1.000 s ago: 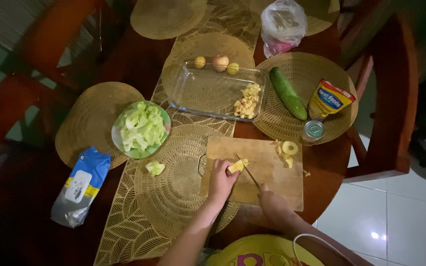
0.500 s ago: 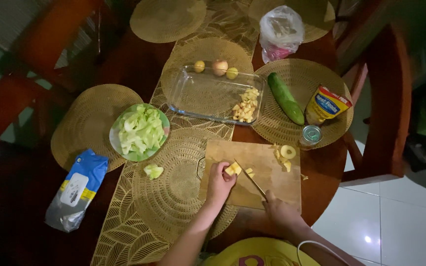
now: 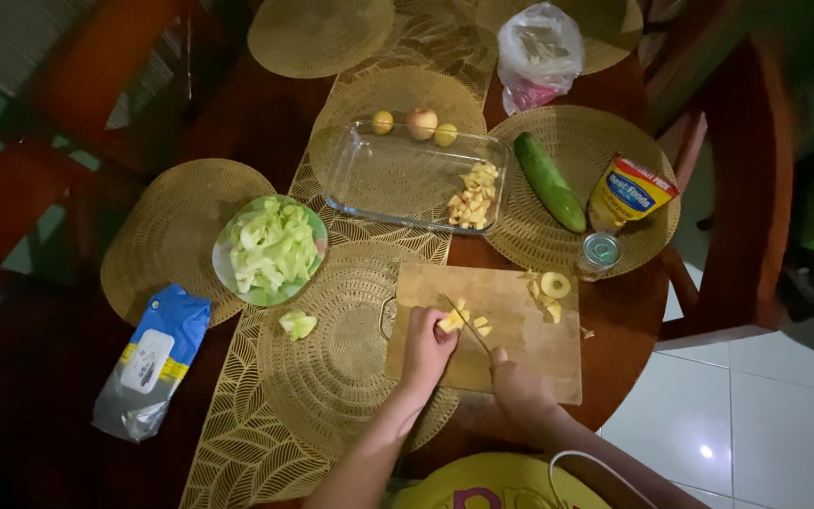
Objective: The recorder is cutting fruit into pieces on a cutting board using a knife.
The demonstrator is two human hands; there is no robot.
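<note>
Pale yellow fruit piece (image 3: 451, 320) on the wooden cutting board (image 3: 520, 363), near its left half. Left hand (image 3: 423, 345) pins the piece, fingers curled over it from the near side, closed down on it. Right hand (image 3: 518, 388) wrapped shut around the handle of a knife (image 3: 464, 321); blade runs up-left, tip touching the piece just beside the left fingertips.

Change: half a second ago the blade lay further right, clear of the held piece, with a loose bit or two beside it. Now it is back against the fruit, and a few cut bits (image 3: 479, 327) lie just right of the blade. My reading: another slice is in hand; dicing goes on, with most of the piece already reduced.

Counts. One board, one knife. One cored ring slice (image 3: 555, 284) with scraps at the board's far right corner. One glass baking dish (image 3: 414, 176) beyond the board, a heap of diced fruit (image 3: 472, 197) in its right end. Three small round fruits (image 3: 420, 122) at its far rim. One cucumber (image 3: 549, 180), one yellow pouch (image 3: 627, 192) and one small tin (image 3: 601, 251) to the right. One plate of chopped cabbage (image 3: 270, 247) to the left, one stray cabbage bit (image 3: 297, 323) near it. One blue and silver packet (image 3: 154, 360) far left. One plastic bag (image 3: 539, 49) at the far side.
</note>
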